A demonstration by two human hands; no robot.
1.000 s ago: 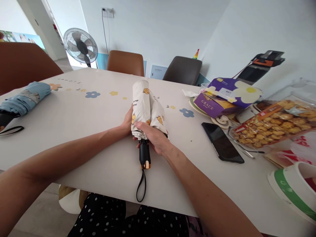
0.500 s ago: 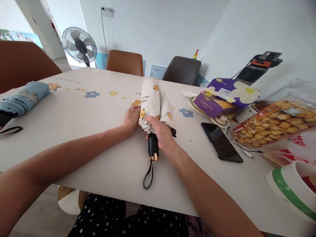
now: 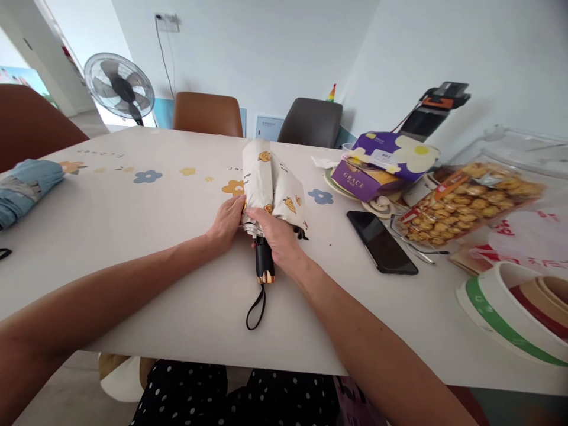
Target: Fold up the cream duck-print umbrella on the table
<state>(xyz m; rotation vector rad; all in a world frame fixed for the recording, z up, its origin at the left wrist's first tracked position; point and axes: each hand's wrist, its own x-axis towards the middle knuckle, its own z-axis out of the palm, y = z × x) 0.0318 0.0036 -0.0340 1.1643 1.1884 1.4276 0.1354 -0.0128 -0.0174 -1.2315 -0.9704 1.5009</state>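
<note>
A white folding umbrella point(image 3: 259, 180) with yellow duck prints lies on the table, its black handle point(image 3: 265, 257) and wrist loop pointing toward me. The canopy is folded in loose pleats, one bulging out on the right. My right hand point(image 3: 277, 236) is closed around the base of the canopy just above the handle, thumb on top. Against the canopy's left side presses my left hand point(image 3: 228, 222), its fingers curled at the fabric edge and partly hidden. A blue folded umbrella point(image 3: 29, 189) rests at the table's left.
On the right of the white table point(image 3: 177, 307) are a black phone point(image 3: 381, 242), glasses, a purple box point(image 3: 361, 177), a snack jar point(image 3: 470, 204) and tape rolls point(image 3: 497, 313). Chairs and a fan point(image 3: 119, 86) stand beyond the far edge.
The view has shifted a little to the right. Both hands stay at the white umbrella, and its right-hand pleat spreads slightly farther out.
</note>
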